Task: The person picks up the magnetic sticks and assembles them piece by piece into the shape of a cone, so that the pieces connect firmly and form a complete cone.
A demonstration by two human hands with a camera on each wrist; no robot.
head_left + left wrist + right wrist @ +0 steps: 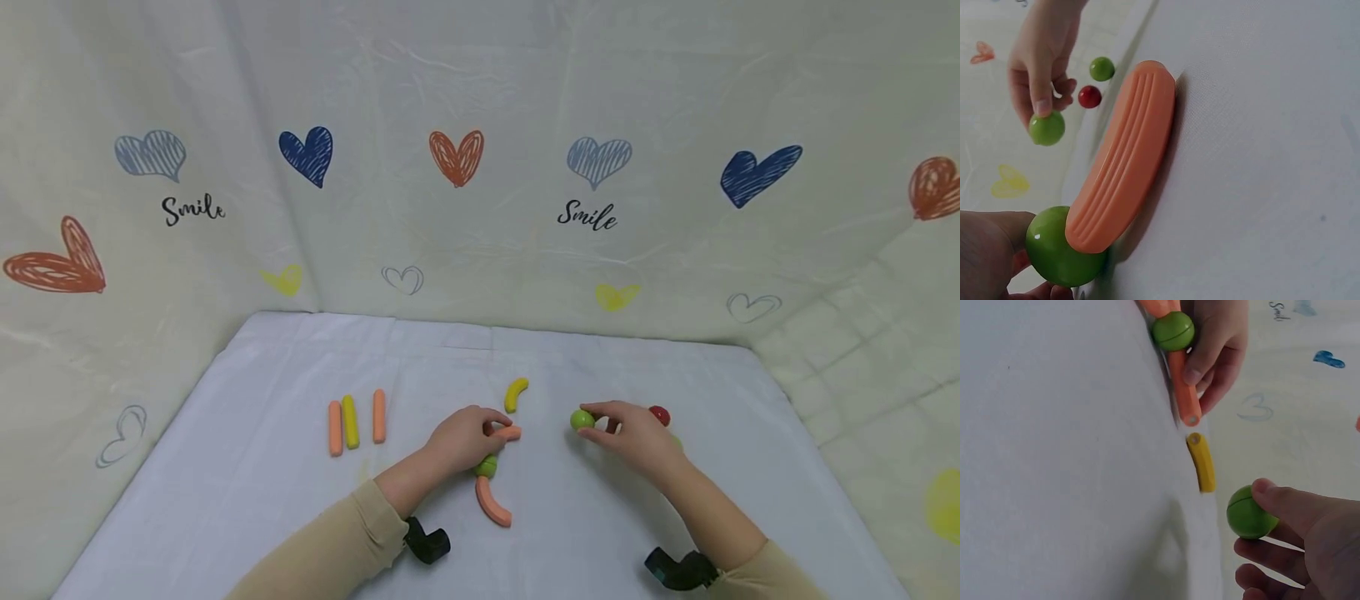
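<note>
A pale cloth backdrop printed with hearts and the word "Smile" rises behind a table spread with white cloth. Over the table are a person's left hand, thumb and fingers closed about an orange stick, and right hand, pinching a green ball between thumb and fingers, its other fingers loosely bent. A black wrist camera sits at the left cuff, another at the right. Well to the left of the left hand lie two more orange sticks and a yellow stick. A curved orange piece touches a second green ball, which also meets the held stick's near end. Just past that stick's far end, apart from it, lies a smaller curved yellow piece. Beyond the right hand are a third green ball and, near it, a red ball.
</note>
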